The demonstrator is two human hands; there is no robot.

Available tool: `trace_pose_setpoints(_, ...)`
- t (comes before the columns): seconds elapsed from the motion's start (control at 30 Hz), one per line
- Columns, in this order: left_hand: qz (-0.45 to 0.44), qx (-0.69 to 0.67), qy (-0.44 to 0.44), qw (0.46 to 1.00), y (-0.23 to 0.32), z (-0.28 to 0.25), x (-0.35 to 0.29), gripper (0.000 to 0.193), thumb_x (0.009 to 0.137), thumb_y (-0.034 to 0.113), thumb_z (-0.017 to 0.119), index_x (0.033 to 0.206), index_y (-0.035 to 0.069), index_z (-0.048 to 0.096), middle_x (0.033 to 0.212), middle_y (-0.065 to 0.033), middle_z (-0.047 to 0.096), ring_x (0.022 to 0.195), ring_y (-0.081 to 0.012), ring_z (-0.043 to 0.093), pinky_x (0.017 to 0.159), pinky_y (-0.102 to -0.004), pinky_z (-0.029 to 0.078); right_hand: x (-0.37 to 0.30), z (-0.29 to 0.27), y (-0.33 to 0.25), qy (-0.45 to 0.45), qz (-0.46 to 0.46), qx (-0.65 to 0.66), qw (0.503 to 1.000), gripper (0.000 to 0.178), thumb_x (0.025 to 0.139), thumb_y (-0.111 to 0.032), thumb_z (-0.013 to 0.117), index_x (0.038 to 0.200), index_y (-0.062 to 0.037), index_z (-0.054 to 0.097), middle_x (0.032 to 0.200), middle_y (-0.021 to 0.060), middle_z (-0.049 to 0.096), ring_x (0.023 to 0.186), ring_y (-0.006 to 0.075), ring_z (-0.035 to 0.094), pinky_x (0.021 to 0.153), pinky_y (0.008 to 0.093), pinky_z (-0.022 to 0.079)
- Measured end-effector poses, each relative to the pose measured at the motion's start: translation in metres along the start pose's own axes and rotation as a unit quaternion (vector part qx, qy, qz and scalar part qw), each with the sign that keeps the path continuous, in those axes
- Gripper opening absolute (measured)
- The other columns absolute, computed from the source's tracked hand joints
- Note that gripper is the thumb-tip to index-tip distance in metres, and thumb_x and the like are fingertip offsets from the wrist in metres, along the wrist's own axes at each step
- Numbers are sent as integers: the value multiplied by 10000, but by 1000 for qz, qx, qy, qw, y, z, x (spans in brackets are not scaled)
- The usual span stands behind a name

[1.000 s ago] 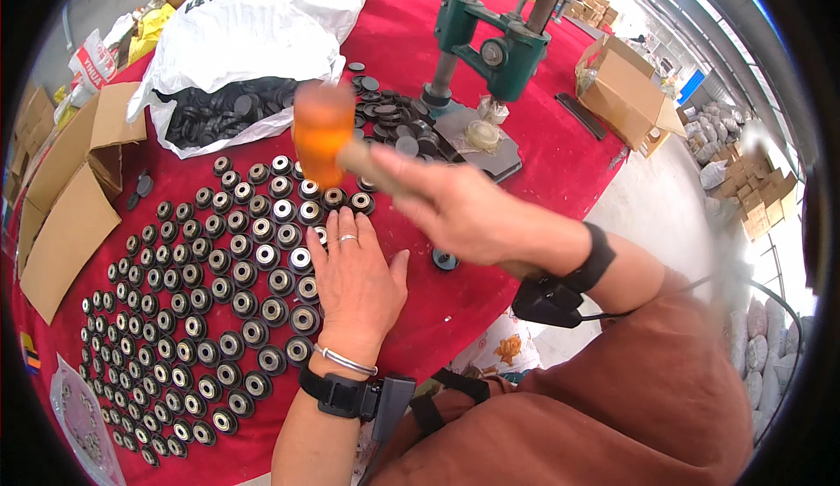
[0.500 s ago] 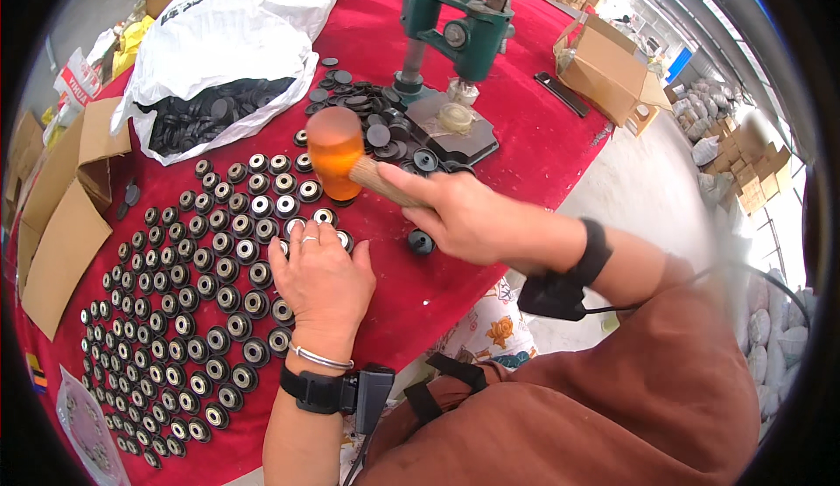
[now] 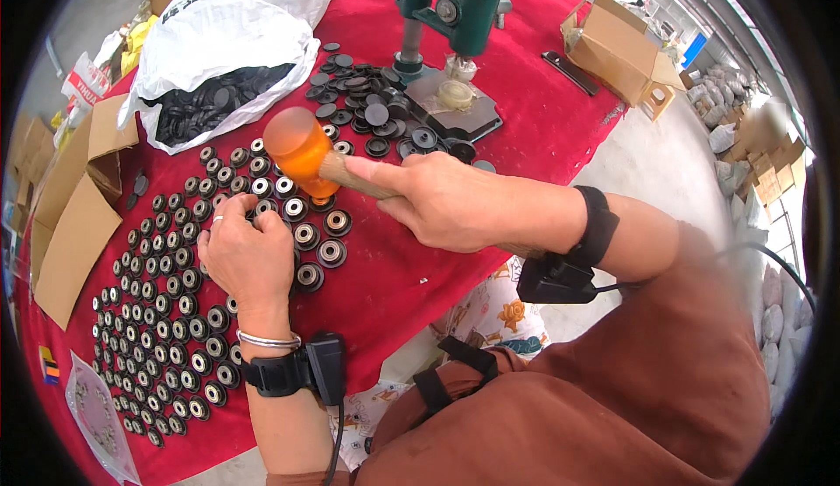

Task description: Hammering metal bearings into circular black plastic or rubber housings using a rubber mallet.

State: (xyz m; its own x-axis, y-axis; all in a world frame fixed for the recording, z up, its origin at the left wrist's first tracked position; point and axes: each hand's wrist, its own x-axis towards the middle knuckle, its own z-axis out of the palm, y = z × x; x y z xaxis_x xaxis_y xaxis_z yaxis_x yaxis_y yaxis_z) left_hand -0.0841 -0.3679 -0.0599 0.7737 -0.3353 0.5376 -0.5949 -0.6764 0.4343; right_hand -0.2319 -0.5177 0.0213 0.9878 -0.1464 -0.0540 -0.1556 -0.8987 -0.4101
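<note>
Orange-headed, the mallet (image 3: 299,146) sat in the closed fingers of the right hand (image 3: 451,204); the left hand (image 3: 249,254) bent its fingers over wheels (image 3: 306,236) on the counter (image 3: 394,298), grip unclear.

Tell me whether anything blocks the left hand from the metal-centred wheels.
Nothing visible does: the left hand is down among the wheels, with the orange mallet head beyond its fingers, to the right.

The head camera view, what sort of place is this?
Probably a factory workshop: a green bench press stands on the red-covered table, many round black parts with metal centres sit in rows there, and cardboard boxes are piled in the background.
</note>
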Motion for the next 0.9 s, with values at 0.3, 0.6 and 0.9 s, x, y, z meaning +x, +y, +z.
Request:
trace_pose_setpoints(0.3,36,-22,66,997,-7,1,2,172,697,92,576,839,38,656,847,-105,666,775,-283,627,785,-393,454,-50,23,1,33,11,38,999,584,871,-103,552,1409,-121,328,785,201,557,681,357,576,648,432,478)
trace_pose_setpoints(0.6,166,16,-119,979,24,-19,-27,280,745,267,670,940,67,686,983,-68,665,1090,-244,548,973,-516,319,-81,4,31,187,21,165,968,537,885,-67,531,1393,-116,365,984,131,635,746,193,623,682,295,486)
trace_pose_setpoints(0.9,292,186,-250,904,39,6,-27,300,876,216,525,1143,92,587,1222,-22,572,1291,-218,392,977,-737,85,-96,-26,29,183,-80,660,724,737,807,-27,642,1419,-12,231,964,136,567,747,158,604,529,259,501)
